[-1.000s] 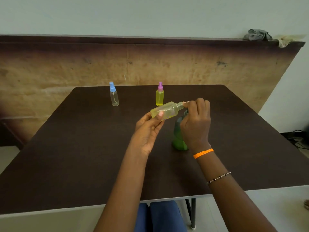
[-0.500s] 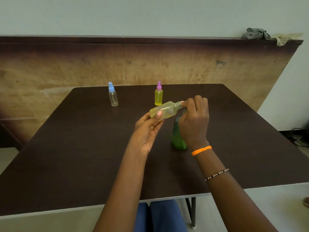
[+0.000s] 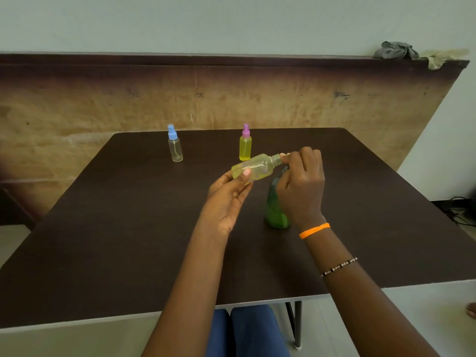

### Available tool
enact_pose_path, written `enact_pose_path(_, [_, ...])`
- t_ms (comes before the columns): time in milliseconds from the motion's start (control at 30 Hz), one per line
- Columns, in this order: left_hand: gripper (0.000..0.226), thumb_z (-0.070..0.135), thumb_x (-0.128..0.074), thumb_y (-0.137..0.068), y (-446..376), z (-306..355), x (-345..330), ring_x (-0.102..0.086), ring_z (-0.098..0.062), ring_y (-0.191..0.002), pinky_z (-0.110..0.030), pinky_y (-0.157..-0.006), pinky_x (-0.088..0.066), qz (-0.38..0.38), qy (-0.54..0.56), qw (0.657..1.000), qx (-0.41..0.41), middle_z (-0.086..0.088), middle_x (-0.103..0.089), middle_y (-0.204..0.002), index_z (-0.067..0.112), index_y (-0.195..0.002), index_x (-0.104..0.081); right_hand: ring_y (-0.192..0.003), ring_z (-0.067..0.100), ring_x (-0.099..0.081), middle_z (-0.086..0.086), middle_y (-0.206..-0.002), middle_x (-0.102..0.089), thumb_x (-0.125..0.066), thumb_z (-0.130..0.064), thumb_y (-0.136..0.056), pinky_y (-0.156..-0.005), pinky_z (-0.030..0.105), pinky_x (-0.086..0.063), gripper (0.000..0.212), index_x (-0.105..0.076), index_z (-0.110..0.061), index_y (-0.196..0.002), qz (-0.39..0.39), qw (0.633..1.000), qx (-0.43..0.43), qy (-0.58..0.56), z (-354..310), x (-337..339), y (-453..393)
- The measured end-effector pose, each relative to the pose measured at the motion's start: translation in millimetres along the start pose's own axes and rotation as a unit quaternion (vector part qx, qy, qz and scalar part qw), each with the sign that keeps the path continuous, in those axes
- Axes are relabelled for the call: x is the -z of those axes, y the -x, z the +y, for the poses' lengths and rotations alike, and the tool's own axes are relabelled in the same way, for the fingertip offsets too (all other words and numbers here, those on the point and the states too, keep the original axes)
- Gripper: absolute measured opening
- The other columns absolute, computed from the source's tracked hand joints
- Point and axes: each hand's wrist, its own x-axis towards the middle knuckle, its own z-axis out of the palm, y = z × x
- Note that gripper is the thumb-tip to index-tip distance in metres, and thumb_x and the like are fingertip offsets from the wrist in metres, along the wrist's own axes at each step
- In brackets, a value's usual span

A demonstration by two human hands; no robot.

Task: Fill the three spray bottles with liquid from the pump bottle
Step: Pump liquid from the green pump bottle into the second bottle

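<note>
Where right hand (image 3: 301, 186) covers, pump bottle (image 3: 274, 215) half-hidden.

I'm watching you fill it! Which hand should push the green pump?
Probably the right hand: it is already over the green pump bottle, while the left hand holds the open spray bottle tilted.

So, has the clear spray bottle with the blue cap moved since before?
No. The blue-capped clear bottle stands where it was, left of the yellow pink-capped spray bottle, near the dark table's far edge.
</note>
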Motion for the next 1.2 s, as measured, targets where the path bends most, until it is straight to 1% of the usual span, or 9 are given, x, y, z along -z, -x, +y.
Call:
enact_pose_path(133, [0.021, 0.004, -0.059, -0.085, 2, 2, -2, -0.066, -0.014, -0.095, -0.023, -0.088, -0.052, -0.004, 0.000, 1.000, -0.004, -0.008, -0.068, -0.103, 0.004, -0.106, -0.060, -0.072, 0.023, -0.036, 0.017, -0.072, -0.051, -0.039, 0.009, -0.076, -0.060, 0.034, -0.036, 0.022, -0.060, 0.004, -0.075, -0.022, 1.000, -0.001, 0.000, -4, 5, -2])
enact_pose_path(267, [0.014, 0.003, -0.058, -0.086, 5, 2, -7, -0.066, -0.013, -0.091, -0.025, -0.093, -0.049, -0.008, 0.004, 1.000, -0.004, -0.008, -0.068, -0.100, 0.006, -0.100, -0.061, -0.074, 0.026, -0.043, 0.016, -0.076, -0.053, -0.036, -0.001, -0.074, -0.063, 0.029, -0.034, 0.024, -0.059, 0.002, -0.076, -0.057, 0.998, -0.022, -0.017, -7, 13, -14])
enact_pose_path(333, [0.014, 0.003, -0.058, -0.086, 4, 2, -7, -0.067, -0.013, -0.091, -0.026, -0.093, -0.049, -0.008, 0.003, 1.000, -0.005, -0.007, -0.068, -0.099, 0.006, -0.100, -0.061, -0.074, 0.025, -0.043, 0.016, -0.076, -0.053, -0.035, -0.001, -0.074, -0.062, 0.028, -0.034, 0.024, -0.059, 0.002, -0.075, -0.054, 0.998, -0.030, -0.022, -6, 12, -15])
enact_pose_path(533, [0.016, 0.004, -0.059, -0.086, 1, 3, -4, -0.067, -0.013, -0.089, -0.023, -0.089, -0.051, -0.002, -0.015, 1.000, -0.006, -0.008, -0.068, -0.099, 0.005, -0.102, -0.060, -0.071, 0.022, -0.034, 0.018, -0.070, -0.050, -0.037, 0.010, -0.078, -0.059, 0.033, -0.035, 0.024, -0.059, 0.003, -0.070, -0.007, 1.000, -0.011, -0.007, -1, 2, -2])
enact_pose_path(667, [0.015, 0.004, -0.058, -0.087, 3, 4, -7, -0.067, -0.012, -0.087, -0.023, -0.088, -0.051, -0.003, -0.008, 1.000, -0.008, -0.008, -0.068, -0.099, 0.006, -0.101, -0.061, -0.072, 0.022, -0.036, 0.017, -0.071, -0.051, -0.038, 0.007, -0.074, -0.060, 0.032, -0.035, 0.021, -0.057, 0.002, -0.070, -0.031, 0.999, -0.010, -0.004, -3, 6, -9])
enact_pose_path(800, [0.016, 0.004, -0.058, -0.086, 4, 4, -10, -0.068, -0.011, -0.085, -0.023, -0.089, -0.050, -0.007, -0.004, 1.000, -0.013, -0.007, -0.068, -0.097, 0.005, -0.102, -0.061, -0.071, 0.028, -0.047, 0.014, -0.071, -0.053, -0.034, -0.004, -0.073, -0.060, 0.029, -0.034, 0.025, -0.058, 0.001, -0.068, -0.060, 0.997, -0.029, -0.031, -4, 13, -24])
enact_pose_path(1000, [0.012, 0.004, -0.058, -0.087, 2, -1, -5, -0.069, -0.010, -0.082, -0.023, -0.086, -0.052, 0.003, 0.002, 1.000, -0.005, -0.006, -0.070, -0.092, 0.006, -0.098, -0.062, -0.070, 0.022, -0.035, 0.017, -0.068, -0.050, -0.037, 0.009, -0.077, -0.058, 0.033, -0.035, 0.022, -0.057, 0.002, -0.067, -0.025, 1.000, -0.001, -0.015, 1, 7, -5])
enact_pose_path(1100, [0.013, 0.003, -0.058, -0.087, 2, 2, -5, -0.069, -0.010, -0.084, -0.024, -0.089, -0.051, 0.001, 0.002, 1.000, -0.009, -0.005, -0.070, -0.092, 0.006, -0.099, -0.061, -0.070, 0.022, -0.036, 0.016, -0.069, -0.049, -0.038, 0.007, -0.074, -0.058, 0.033, -0.035, 0.020, -0.056, 0.001, -0.068, -0.032, 0.999, 0.000, -0.014, -1, 8, -8])
enact_pose_path(1200, [0.013, 0.003, -0.057, -0.087, 2, 5, -8, -0.068, -0.010, -0.084, -0.022, -0.087, -0.051, -0.008, 0.001, 1.000, -0.017, -0.005, -0.070, -0.092, 0.006, -0.099, -0.061, -0.070, 0.026, -0.042, 0.015, -0.070, -0.050, -0.039, -0.003, -0.073, -0.058, 0.031, -0.035, 0.017, -0.054, -0.001, -0.066, -0.062, 0.998, -0.004, -0.012, -6, 14, -18])
